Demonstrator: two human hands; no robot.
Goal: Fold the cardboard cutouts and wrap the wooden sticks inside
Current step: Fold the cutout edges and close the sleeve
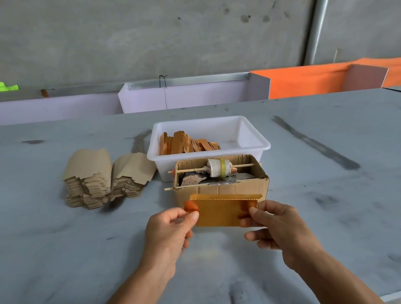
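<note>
Grey bench, concrete wall: wrapping under way, much left.
Left hand and right hand pinch an orange sheet; cardboard cutouts stacked, finished wraps in white tub.

The scene is evenly and fairly brightly lit by soft, diffuse light that seems to come from above, with no hard beams. Shadows are faint and short: a soft dark patch lies on the tabletop just near the stack of cardboard cutouts, and a dim shade sits under the hands. The translucent orange sheet casts a pale yellowish glow on the tabletop just below it. The white tub is bright but not blown out. The picture is slightly soft overall, a little smeared at the near edges. Wide-angle distortion bends the pipe at the far right and curves the tabletop's far edge.
</note>
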